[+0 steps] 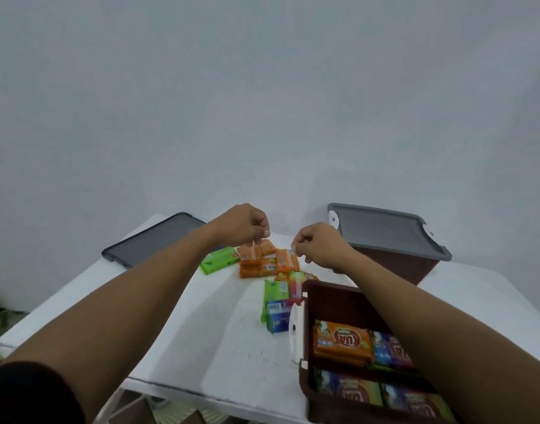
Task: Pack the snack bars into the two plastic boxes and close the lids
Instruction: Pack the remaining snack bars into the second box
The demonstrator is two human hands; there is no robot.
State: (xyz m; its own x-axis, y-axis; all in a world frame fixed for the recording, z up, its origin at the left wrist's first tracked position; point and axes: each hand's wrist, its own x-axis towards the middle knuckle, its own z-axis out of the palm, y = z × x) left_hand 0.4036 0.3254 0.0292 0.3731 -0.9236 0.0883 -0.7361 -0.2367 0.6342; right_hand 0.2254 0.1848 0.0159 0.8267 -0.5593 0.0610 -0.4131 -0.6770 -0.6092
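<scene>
A heap of loose snack bars lies mid-table: orange bars [258,269], a green bar [218,260], and green and blue bars [276,306] beside the near box. My left hand [247,224] hovers over the heap, fingers curled, pinching the top edge of an orange bar [252,251]. My right hand [319,244] pinches the edge of another orange bar [285,261]. The near brown box [305,328] stands open at the lower right with orange and blue bars inside. The far brown box [397,267] carries a grey lid [381,229].
A second grey lid [152,240] lies flat at the table's back left corner. The white table [183,316] ends just in front of me, with its frame and the floor below. A plain wall rises behind. My right forearm crosses over the open box.
</scene>
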